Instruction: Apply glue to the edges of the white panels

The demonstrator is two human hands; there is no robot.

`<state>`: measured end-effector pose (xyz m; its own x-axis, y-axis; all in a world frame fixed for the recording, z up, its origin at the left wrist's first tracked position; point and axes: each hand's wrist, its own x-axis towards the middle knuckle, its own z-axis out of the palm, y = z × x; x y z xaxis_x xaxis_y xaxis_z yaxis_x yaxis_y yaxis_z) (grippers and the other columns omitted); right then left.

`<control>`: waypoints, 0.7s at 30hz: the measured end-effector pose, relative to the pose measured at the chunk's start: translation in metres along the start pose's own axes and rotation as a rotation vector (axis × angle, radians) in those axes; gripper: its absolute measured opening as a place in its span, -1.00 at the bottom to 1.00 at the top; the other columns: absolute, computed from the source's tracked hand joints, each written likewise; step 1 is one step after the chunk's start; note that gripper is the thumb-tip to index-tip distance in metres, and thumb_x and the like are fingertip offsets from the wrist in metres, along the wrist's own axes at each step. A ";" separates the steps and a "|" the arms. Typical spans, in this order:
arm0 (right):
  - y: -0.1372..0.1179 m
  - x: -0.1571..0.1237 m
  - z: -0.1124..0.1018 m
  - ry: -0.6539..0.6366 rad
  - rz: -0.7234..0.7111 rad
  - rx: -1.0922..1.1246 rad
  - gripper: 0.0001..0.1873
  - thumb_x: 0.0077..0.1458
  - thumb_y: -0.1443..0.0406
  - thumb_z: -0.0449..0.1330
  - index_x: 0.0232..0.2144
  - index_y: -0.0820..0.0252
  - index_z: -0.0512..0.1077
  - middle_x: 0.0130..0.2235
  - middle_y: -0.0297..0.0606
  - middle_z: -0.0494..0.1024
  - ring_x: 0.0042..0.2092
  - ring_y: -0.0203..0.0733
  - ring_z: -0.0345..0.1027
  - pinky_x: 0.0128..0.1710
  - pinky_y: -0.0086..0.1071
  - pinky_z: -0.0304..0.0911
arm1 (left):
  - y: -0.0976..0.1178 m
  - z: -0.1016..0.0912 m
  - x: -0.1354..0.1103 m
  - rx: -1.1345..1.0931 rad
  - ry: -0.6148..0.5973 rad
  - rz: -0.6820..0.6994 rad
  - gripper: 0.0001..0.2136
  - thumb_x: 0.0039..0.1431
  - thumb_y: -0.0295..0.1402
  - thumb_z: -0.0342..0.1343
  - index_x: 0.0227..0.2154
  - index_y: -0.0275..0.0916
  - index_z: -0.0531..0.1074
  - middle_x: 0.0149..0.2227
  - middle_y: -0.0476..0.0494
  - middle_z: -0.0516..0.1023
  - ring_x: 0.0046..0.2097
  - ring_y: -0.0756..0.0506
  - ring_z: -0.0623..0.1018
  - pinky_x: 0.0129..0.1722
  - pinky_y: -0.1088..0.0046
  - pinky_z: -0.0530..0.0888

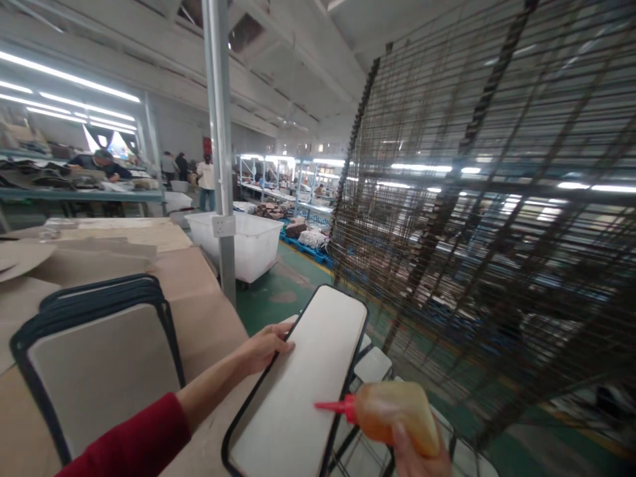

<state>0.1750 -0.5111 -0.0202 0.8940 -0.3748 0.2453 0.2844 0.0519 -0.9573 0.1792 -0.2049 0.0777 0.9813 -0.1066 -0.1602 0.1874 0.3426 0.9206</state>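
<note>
My left hand [265, 346], in a red sleeve, grips the left edge of a long white panel with a dark rim [303, 391], held out past the table's edge. My right hand [415, 457] holds a yellowish glue bottle with a red nozzle [385, 411]; the nozzle tip points left and hovers over the panel's lower right part. Only the top of my right hand shows at the bottom edge.
A stack of similar dark-rimmed panels [99, 358] lies on the cardboard-covered table [209, 311] at left. A tall wire drying rack [472, 218] fills the right. A grey pillar [221, 152] and a white bin [248, 242] stand ahead. People work at distant benches.
</note>
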 end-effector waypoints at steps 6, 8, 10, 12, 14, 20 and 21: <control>-0.058 0.043 0.010 0.153 0.014 0.384 -0.18 -0.40 0.08 0.55 -0.04 0.21 0.45 -0.08 -0.16 0.58 -0.07 0.04 0.49 0.04 -0.07 0.42 | -0.004 0.030 0.008 0.004 -0.039 -0.016 -0.46 -0.32 -0.44 0.38 -0.11 -0.31 0.60 -0.32 -0.20 0.70 -0.35 -0.16 0.63 -0.33 0.40 0.52; -0.049 0.036 0.001 0.154 0.056 0.351 -0.20 -0.42 0.08 0.57 -0.08 0.21 0.46 -0.14 -0.21 0.58 -0.12 -0.05 0.49 -0.06 -0.24 0.46 | -0.006 0.036 0.012 0.011 -0.032 -0.013 -0.50 -0.32 -0.46 0.36 -0.15 -0.31 0.61 -0.32 -0.20 0.70 -0.37 -0.14 0.63 -0.34 0.43 0.51; -0.032 0.025 -0.012 0.133 0.103 0.197 -0.18 -0.42 0.02 0.56 -0.10 0.21 0.45 -0.22 -0.25 0.58 -0.21 -0.13 0.48 -0.21 -0.39 0.45 | -0.008 0.042 0.016 0.021 -0.024 -0.014 -0.53 -0.33 -0.47 0.33 -0.19 -0.32 0.62 -0.32 -0.20 0.70 -0.38 -0.13 0.62 -0.37 0.44 0.49; -0.019 0.020 -0.021 0.055 0.095 0.060 -0.13 -0.39 -0.04 0.54 -0.03 0.20 0.43 -0.20 -0.24 0.59 -0.21 -0.13 0.47 -0.24 -0.42 0.42 | -0.011 0.049 0.019 0.032 -0.028 -0.021 -0.55 -0.33 -0.48 0.31 -0.21 -0.32 0.62 -0.32 -0.20 0.70 -0.38 -0.15 0.63 -0.39 0.45 0.49; -0.017 0.028 -0.023 0.035 0.039 0.038 -0.09 -0.38 -0.04 0.53 0.03 0.19 0.40 -0.15 -0.21 0.58 -0.16 -0.10 0.46 -0.16 -0.35 0.41 | -0.013 0.057 0.020 0.042 -0.050 -0.028 -0.55 -0.33 -0.50 0.29 -0.21 -0.32 0.62 -0.32 -0.20 0.70 -0.36 -0.16 0.64 -0.39 0.44 0.49; -0.034 0.068 -0.019 0.166 -0.077 0.138 -0.17 -0.25 -0.04 0.49 0.02 0.19 0.39 -0.09 -0.17 0.50 -0.11 -0.08 0.39 0.11 -0.07 0.30 | -0.019 0.080 0.029 0.034 -0.124 -0.037 -0.58 -0.30 -0.49 0.27 -0.23 -0.33 0.63 -0.31 -0.22 0.70 -0.33 -0.18 0.65 -0.37 0.43 0.50; -0.030 0.065 -0.023 0.131 -0.056 0.132 -0.16 -0.28 -0.04 0.50 0.02 0.21 0.39 -0.10 -0.15 0.52 -0.13 -0.07 0.41 0.06 -0.11 0.35 | -0.021 0.082 0.033 0.028 -0.118 -0.039 -0.57 -0.30 -0.48 0.27 -0.22 -0.33 0.63 -0.31 -0.23 0.70 -0.34 -0.18 0.65 -0.37 0.42 0.50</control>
<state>0.2169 -0.5583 0.0209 0.8255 -0.4970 0.2674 0.3830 0.1454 -0.9122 0.2036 -0.2924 0.0823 0.9611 -0.2290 -0.1543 0.2223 0.3102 0.9243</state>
